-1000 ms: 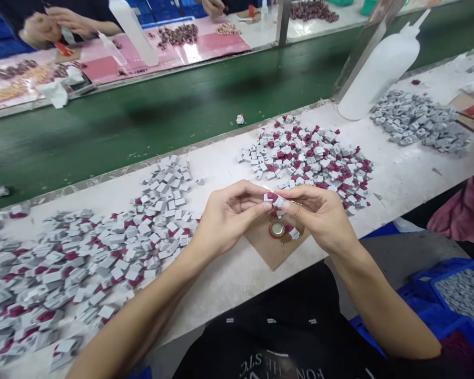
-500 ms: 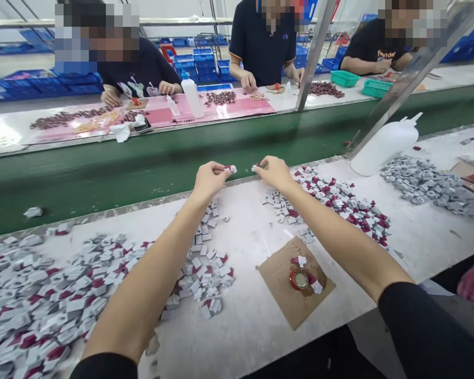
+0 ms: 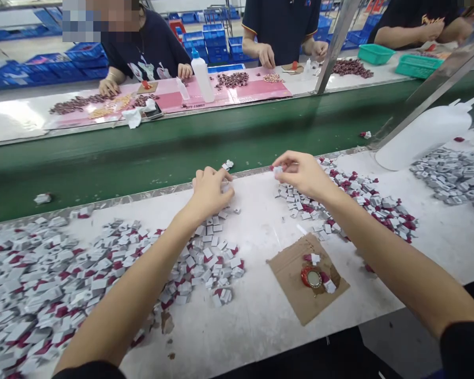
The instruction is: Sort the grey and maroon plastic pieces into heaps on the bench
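Short black sleeves (image 3: 464,350), bare forearms (image 3: 395,258), black clothing (image 3: 339,355) below, small pale marks (image 3: 327,341)

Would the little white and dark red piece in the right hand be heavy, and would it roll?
The white and dark red piece is probably light: it's tiny, and the right hand holds it in a small pinch. It likely wouldn't roll well, because it looks lumpy rather than round.

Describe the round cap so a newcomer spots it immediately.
On the white table, near its front edge, lies a brown cardboard square. The cap sits on it, round and partly red, unlike the two small white-and-maroon pieces beside it.
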Available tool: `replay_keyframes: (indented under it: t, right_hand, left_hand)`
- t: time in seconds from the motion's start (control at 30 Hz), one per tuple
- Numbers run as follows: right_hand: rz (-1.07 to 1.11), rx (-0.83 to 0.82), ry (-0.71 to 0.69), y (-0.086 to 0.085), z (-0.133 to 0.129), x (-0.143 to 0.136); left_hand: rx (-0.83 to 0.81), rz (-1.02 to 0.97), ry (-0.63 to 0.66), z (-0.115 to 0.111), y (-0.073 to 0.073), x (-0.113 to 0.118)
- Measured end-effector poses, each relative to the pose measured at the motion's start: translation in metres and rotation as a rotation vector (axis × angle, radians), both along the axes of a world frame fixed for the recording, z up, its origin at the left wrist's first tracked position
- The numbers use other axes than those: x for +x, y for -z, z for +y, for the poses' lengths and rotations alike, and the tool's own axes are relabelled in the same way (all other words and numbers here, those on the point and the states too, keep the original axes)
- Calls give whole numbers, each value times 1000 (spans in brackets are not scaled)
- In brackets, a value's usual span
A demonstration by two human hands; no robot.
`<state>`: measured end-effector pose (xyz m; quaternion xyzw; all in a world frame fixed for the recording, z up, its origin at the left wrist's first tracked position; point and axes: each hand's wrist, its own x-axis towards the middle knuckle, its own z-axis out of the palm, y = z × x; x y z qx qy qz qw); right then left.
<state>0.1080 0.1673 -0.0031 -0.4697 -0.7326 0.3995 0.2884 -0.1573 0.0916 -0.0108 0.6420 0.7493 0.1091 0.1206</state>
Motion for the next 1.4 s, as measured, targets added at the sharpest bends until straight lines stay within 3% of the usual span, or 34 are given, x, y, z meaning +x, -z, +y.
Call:
replay_keyframes:
  t: [0.07, 0.13, 0.27, 0.4, 0.53, 0.63, 0.77, 0.93, 1.2, 1.27, 1.4]
  right_hand:
    - [101, -51, -15, -8, -37, 38]
    - [142, -118, 9, -12, -75, 70]
    - [206, -174, 95, -6, -143, 111]
    - [298, -93, 188, 11, -199, 126]
    - [242, -43, 223, 27, -237, 126]
    - [270, -31, 262, 35, -249, 121]
    - [307, -20, 275, 41, -250, 114]
    - [324, -38, 259, 42, -249, 110]
    - [427, -77, 315, 41, -249, 113]
    - [508, -132, 331, 41, -245, 114]
    - [716, -320, 358, 39, -233, 113]
  left_hand:
    - [-28, 56, 163, -29, -2, 4]
    - [-55, 95, 233, -47, -1, 10]
    - [-77, 93, 266, -53, 9, 21]
    - [9, -228, 284, -65, 11, 39]
    - [-73, -715, 245, -90, 4, 71]
    - [-53, -866, 163, -99, 5, 93]
    - [-75, -759, 146, -95, 11, 108]
    - [-245, -767, 159, -94, 12, 116]
    - [-402, -1098, 58, -99, 10, 117]
    - [-367, -1139, 73, -101, 11, 117]
    - [-138, -1106, 146, -109, 5, 127]
